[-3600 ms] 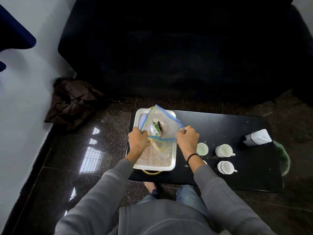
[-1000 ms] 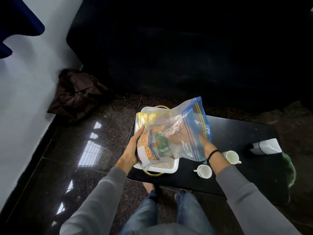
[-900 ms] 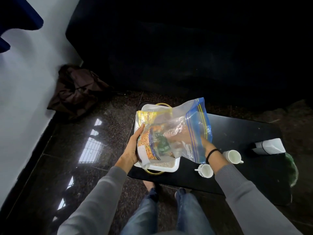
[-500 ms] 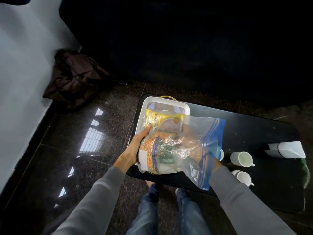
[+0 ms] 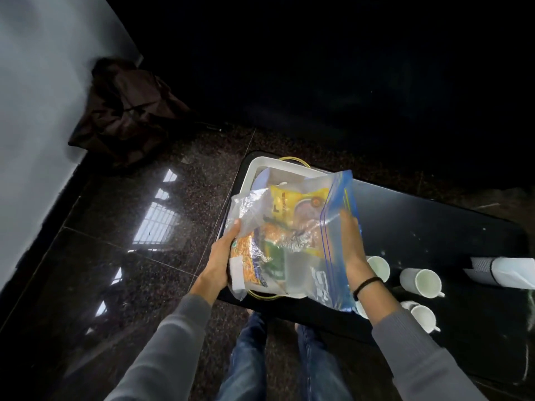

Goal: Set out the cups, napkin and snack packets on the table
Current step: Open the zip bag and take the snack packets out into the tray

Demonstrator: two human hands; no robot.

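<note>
Clutches unemptied zip bag (image 5: pixel 299 270) of snack packets (image 5: pixel 292 204) in left hand (image 5: pixel 220 261) and right hand (image 5: pixel 351 250), cups (image 5: pixel 425 282) and napkin (image 5: pixel 503 270) already out.

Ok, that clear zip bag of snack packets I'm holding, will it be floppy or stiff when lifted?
Probably floppy: the zip bag is thin clear film that creases and sags where the left hand grips it. Likely light but lumpy, as the snack packets bunch loosely inside and may shift. Possibly slippery, since the plastic looks glossy.

Head-worn, downward (close) over table (image 5: pixel 419 224)
</note>
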